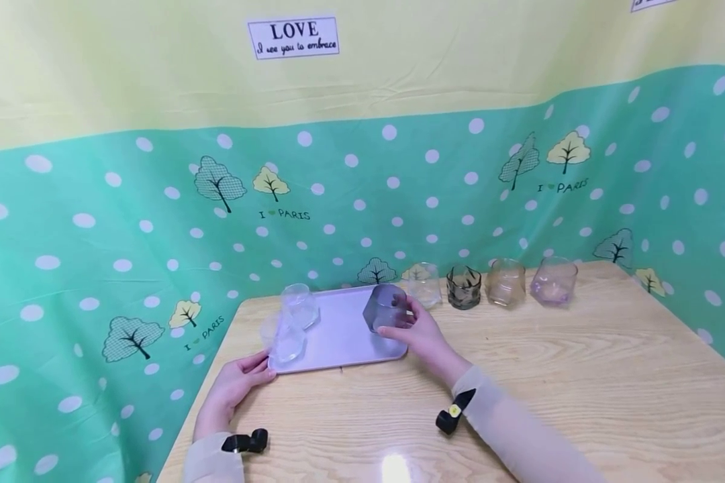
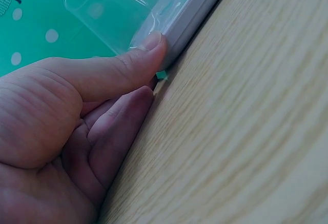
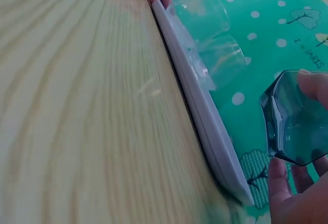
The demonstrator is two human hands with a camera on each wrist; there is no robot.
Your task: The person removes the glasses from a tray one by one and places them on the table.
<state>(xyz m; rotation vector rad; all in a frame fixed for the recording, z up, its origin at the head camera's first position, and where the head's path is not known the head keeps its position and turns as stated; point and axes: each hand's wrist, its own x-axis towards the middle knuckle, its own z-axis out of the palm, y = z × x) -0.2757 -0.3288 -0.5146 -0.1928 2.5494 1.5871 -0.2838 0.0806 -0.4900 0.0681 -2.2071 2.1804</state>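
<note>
Dotted green cloth (image 1: pixel 338 178) behind wooden table (image 1: pixel 580 362)

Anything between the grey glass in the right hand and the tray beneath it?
Nothing visible: the right wrist view shows an open gap between the grey glass and the tray. The two clear glasses stand at the tray's left end, off to the side.

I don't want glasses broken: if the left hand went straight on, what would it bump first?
The left hand holds the tray at its corner, so that comes first; then probably the nearer clear glass, though depth is unclear.
</note>
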